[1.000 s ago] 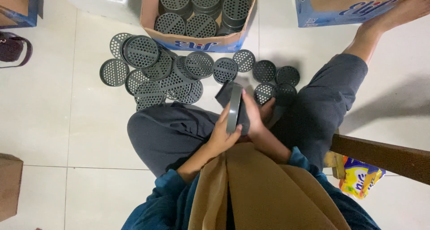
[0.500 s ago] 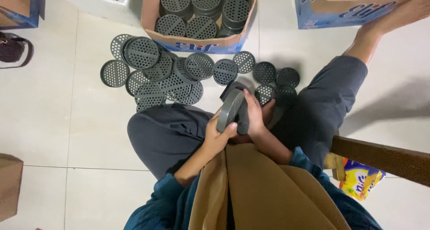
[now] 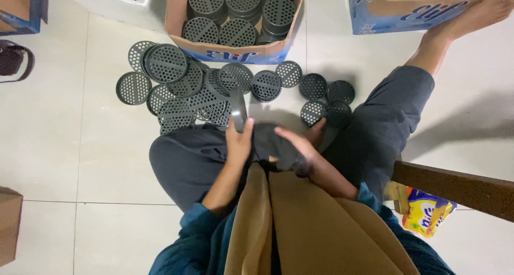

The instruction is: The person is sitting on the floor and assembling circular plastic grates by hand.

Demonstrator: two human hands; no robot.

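Note:
I sit on the floor with my legs bent. My left hand (image 3: pixel 239 143) grips a thin round grey disc (image 3: pixel 237 108) held edge-on above my lap. My right hand (image 3: pixel 297 143) rests on a dark grey round part (image 3: pixel 274 145) lying in my lap. Just beyond my knees, a heap of grey perforated discs (image 3: pixel 184 88) is spread on the tiled floor, with a few smaller ones (image 3: pixel 320 96) to the right.
A cardboard box (image 3: pixel 235 53) filled with stacked perforated discs stands behind the heap. A blue and white box (image 3: pixel 396 15) sits at the top right by my bare foot (image 3: pixel 476 10). A wooden bar (image 3: pixel 455 186) and a yellow packet (image 3: pixel 425 213) lie at right.
The two parts held together in both hands have come apart. My left hand has moved left with the thin disc, and my right hand has lowered the darker part onto my lap.

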